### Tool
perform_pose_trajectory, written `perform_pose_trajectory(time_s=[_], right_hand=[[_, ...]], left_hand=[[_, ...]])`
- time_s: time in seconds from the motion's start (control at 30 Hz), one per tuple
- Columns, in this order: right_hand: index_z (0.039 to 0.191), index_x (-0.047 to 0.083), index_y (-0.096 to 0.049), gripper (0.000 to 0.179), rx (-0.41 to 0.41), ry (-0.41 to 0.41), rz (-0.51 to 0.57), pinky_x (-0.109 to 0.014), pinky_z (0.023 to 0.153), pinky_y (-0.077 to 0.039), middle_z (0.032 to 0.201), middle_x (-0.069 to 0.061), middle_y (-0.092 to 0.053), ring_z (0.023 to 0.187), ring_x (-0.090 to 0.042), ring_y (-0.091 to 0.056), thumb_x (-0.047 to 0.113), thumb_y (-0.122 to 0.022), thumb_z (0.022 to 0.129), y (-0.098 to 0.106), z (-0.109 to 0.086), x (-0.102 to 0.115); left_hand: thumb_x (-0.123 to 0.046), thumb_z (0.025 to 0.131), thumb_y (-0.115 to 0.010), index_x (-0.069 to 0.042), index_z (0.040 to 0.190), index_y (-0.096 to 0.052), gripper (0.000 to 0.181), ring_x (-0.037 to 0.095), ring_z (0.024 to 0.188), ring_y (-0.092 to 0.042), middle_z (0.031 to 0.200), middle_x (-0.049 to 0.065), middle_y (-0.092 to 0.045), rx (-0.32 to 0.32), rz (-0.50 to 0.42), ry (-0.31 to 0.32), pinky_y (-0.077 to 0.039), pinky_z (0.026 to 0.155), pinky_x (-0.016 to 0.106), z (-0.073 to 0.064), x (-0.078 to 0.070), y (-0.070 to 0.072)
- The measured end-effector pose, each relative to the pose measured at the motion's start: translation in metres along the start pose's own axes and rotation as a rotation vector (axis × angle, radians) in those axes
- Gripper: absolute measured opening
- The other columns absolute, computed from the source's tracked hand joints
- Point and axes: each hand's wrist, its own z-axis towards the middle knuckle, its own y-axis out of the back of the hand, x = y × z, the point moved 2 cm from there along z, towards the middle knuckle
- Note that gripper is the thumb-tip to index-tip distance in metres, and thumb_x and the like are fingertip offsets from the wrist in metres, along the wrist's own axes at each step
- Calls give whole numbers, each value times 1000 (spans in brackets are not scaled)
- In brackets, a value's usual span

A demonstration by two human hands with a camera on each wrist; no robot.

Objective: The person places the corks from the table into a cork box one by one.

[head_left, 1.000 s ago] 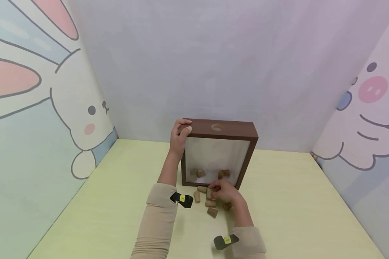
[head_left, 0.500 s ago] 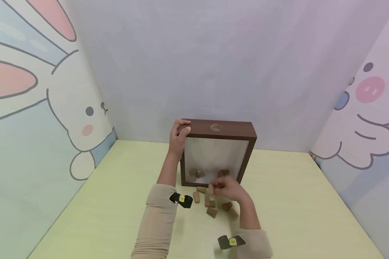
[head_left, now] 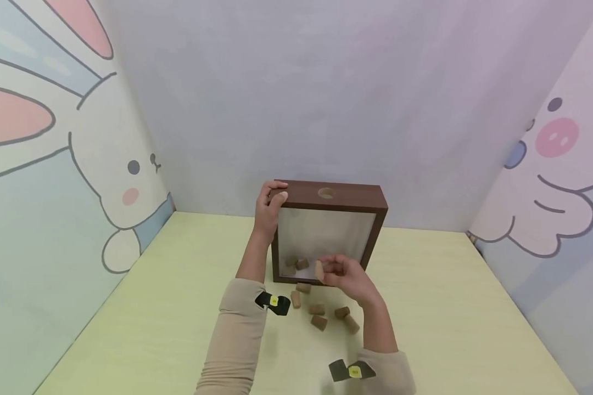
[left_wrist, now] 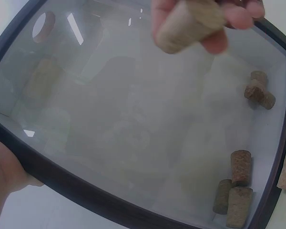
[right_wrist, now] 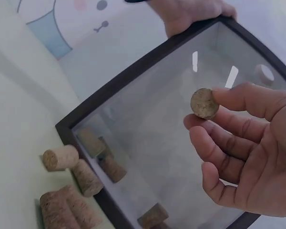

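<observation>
A dark brown shadow box [head_left: 336, 201] with a clear front and a round hole in its top stands upright on the table. My left hand [head_left: 269, 208] grips its top left corner, thumb in front. In front of the lower pane, my right hand [head_left: 350, 280] pinches a wine cork [head_left: 319, 271] between thumb and fingers. The right wrist view shows the round end of this cork [right_wrist: 204, 103]. Inside the box, wine corks [left_wrist: 240, 168] lie in two small groups along the bottom.
Several loose corks [head_left: 317, 309] lie on the pale yellow-green table [head_left: 440, 307] before the box, some close to its lower edge. A grey wall [head_left: 296, 99] rises behind it, and cartoon-printed panels [head_left: 123, 186] stand at both sides.
My right hand has picked a cork off the table and lifted it up in front of the pane. The left hand keeps its grip on the box corner.
</observation>
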Motion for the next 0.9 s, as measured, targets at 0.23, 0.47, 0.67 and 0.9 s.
perform_pose_trajectory(time_s=[0.23,0.47,0.67,0.9], right_hand=[[120,-3,-56,37,-87,-28,108,-35,76,-48,95,-14,-62,88,-23,-59,0,-63,84,-1,-4,24],[121,-1,-56,36,-84,79,52,-32,69,-47,96,-16,-62,83,-30,-58,-2,-61,85,2,0,55],[120,-4,-56,36,-69,195,32,-28,63,-47,95,-19,-61,80,-29,-58,-5,-62,84,12,1,80],[118,-5,-54,34,-64,235,-22,-28,65,-46,94,-18,-58,81,-20,-57,-7,-60,84,29,4,102]], left_hand=[[-12,89,-45,8,116,-46,33,19,111,-39,126,16,-42,19,19,-9,-30,87,34,-6,-18,-3],[-11,90,-45,7,115,-46,31,19,110,-39,125,15,-42,18,9,-12,-30,87,35,-6,-20,-1],[-9,91,-45,6,116,-46,29,18,112,-39,126,15,-42,24,17,0,-30,88,34,-6,-17,-1],[-9,91,-45,6,115,-47,28,18,107,-41,122,10,-45,22,6,-1,-31,87,34,-6,-16,-1]])
